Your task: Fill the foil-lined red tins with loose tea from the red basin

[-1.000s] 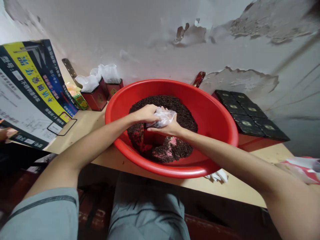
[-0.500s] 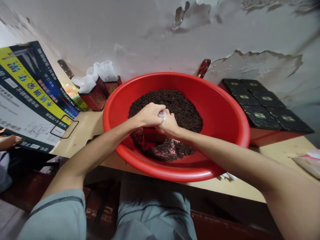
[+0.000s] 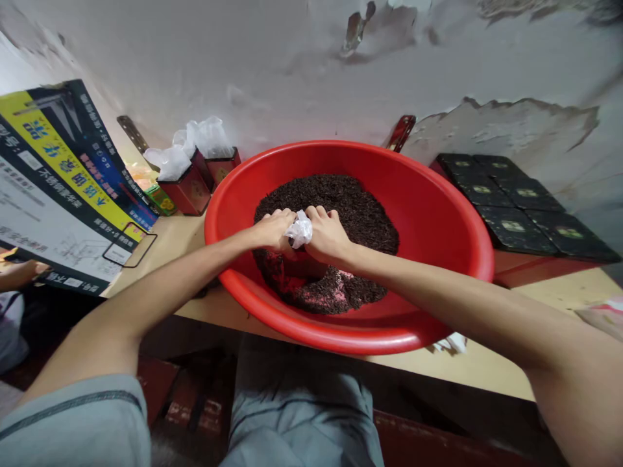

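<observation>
The left grip [image 3: 272, 228] and right grip [image 3: 329, 233] hid most of the plastic bag [image 3: 298, 229] over the red basin [image 3: 428, 220]; the carton [image 3: 58, 188] left of it was cropped.

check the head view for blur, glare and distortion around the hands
Head view: soft even light, no hard glare; wide-angle distortion bulges the red basin; left hand, right hand and their plastic bag look sharp; far right edge blurs.

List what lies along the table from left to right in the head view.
Left to right: printed carton → red tins lined with plastic → left hand → crumpled plastic bag → right hand, these three over the red basin → black-lidded boxes.
</observation>
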`<state>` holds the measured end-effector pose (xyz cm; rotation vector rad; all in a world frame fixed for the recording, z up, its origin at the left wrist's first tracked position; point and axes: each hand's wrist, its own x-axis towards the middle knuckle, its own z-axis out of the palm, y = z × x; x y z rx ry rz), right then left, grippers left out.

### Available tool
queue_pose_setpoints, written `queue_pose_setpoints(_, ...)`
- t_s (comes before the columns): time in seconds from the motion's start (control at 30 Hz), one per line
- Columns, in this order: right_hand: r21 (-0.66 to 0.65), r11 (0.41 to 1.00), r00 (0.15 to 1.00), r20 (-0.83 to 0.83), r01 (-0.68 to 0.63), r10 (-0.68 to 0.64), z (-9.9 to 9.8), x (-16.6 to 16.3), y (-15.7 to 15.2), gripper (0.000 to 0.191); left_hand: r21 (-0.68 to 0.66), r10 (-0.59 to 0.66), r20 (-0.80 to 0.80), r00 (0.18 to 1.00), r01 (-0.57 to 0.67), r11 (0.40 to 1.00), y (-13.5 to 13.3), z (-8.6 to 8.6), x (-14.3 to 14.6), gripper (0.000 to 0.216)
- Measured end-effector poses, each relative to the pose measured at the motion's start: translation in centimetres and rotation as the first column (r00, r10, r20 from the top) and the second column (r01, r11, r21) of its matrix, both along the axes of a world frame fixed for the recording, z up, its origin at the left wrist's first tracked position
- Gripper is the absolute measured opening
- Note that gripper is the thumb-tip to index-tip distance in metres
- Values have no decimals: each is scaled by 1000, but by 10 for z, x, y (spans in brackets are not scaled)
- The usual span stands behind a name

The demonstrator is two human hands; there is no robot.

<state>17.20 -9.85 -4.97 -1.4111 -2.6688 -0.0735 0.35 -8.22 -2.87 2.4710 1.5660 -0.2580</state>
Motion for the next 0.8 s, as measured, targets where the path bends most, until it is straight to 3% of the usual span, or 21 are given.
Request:
queue_pose_setpoints(0.13,-44,984,982,66,-173,175,17,10,6,36,-44,-160,-29,987,159,986,26,2,-3,87)
queue_pose_setpoints(0.27,-180,944,961,-20,-275,276,20,21,15,38,-110,-257,-76,963,248,962,46,10,0,92)
queue_pose_setpoints(0.43,-171,913,920,-198,-371,337,7,27,32,34,-59,-362,-118,925,357,932,61,14,12,100)
queue_pose_setpoints(0.53,-127,915,924,-65,-382,377,8,26,37,23,38,-380,-143,914,389,921,60,17,9,98)
queue_pose_setpoints(0.6,-95,933,929,105,-346,355,13,22,36,22,148,-304,-120,945,320,936,52,18,-1,99)
queue_pose_setpoints(0.7,-56,974,945,236,-219,226,22,12,32,33,269,-40,6,999,37,963,31,15,-21,87)
queue_pose_setpoints(0.8,-6,1000,978,207,1,0,28,-6,31,41,209,187,175,967,-222,952,-1,14,-35,71)
